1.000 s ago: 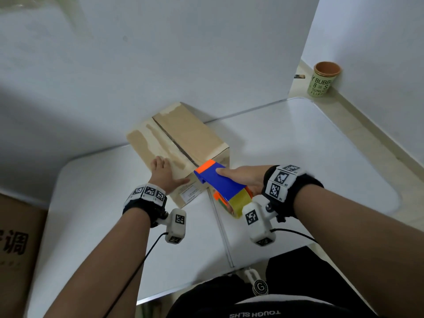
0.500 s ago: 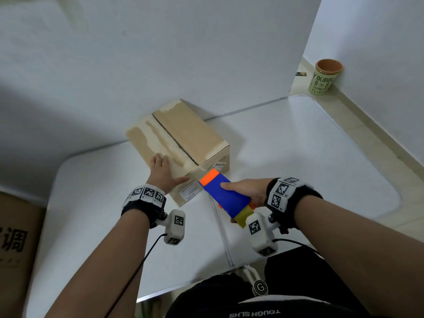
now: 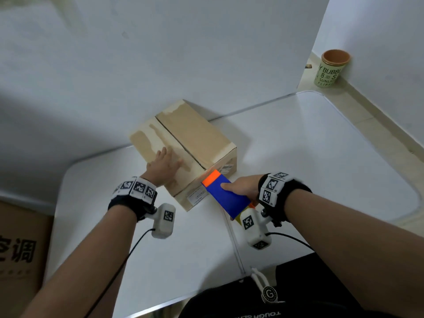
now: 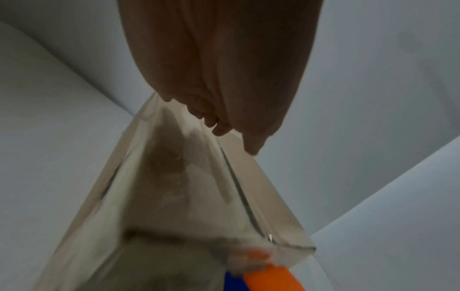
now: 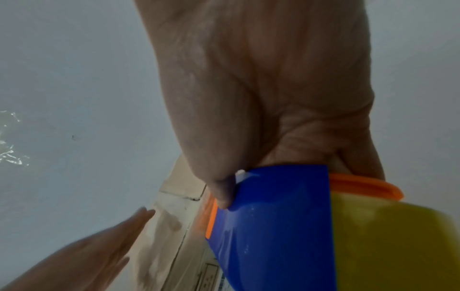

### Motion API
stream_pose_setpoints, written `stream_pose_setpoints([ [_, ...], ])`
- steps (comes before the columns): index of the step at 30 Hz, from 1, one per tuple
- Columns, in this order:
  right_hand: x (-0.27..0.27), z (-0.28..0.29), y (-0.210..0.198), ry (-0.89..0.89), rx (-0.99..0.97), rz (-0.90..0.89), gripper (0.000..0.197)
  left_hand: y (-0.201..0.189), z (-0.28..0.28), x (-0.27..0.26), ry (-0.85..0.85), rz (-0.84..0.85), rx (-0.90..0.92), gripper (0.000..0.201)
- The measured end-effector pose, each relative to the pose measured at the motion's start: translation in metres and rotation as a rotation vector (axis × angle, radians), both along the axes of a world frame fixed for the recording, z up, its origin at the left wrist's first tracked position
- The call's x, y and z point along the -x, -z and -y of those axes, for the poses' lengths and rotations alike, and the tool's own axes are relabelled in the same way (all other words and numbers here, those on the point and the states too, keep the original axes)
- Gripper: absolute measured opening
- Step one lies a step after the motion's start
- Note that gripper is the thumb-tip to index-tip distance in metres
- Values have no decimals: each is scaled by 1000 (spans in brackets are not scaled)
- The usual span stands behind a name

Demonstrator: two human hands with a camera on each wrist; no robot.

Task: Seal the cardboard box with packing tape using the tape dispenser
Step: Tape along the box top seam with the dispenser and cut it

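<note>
A closed cardboard box (image 3: 195, 136) sits on the white table (image 3: 321, 157) against the back panel, its flaps meeting in a dark centre seam. My left hand (image 3: 164, 162) lies flat on the left flap, fingers straight; the left wrist view shows the palm (image 4: 224, 65) over the box top (image 4: 189, 187). My right hand (image 3: 241, 187) grips a blue and orange tape dispenser (image 3: 226, 196) holding a yellow roll. Its orange nose touches the box's near end, just below the seam. In the right wrist view my thumb presses the blue dispenser body (image 5: 271, 226), and the box (image 5: 171, 220) lies beyond.
A green paper cup (image 3: 331, 68) stands on the floor at the far right by the wall. A large brown carton (image 3: 20, 249) sits left of the table. White panels rise behind the box. Bare table surface lies to the right of the box.
The dispenser has come down from the box's top edge to its near end face and tilted flatter. My left hand has slid a little farther up the left flap.
</note>
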State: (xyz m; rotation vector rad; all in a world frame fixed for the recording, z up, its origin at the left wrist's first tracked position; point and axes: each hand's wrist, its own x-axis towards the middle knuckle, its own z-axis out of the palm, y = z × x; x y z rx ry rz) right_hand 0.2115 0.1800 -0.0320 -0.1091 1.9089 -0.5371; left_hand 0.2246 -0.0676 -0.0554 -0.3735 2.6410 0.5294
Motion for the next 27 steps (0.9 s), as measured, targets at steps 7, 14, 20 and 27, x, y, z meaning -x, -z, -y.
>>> stream_pose_setpoints([
  [7,11,3,-25,-97,-120,-30,58,-10,26,80,18,8,33,59],
  [14,17,7,-29,-100,-174,-59,60,22,20,88,21,30,222,67],
  [20,18,8,-28,-116,-181,-19,51,27,-6,62,115,63,223,73],
  [27,15,6,-14,-3,-114,-9,63,13,-32,16,280,107,157,67],
])
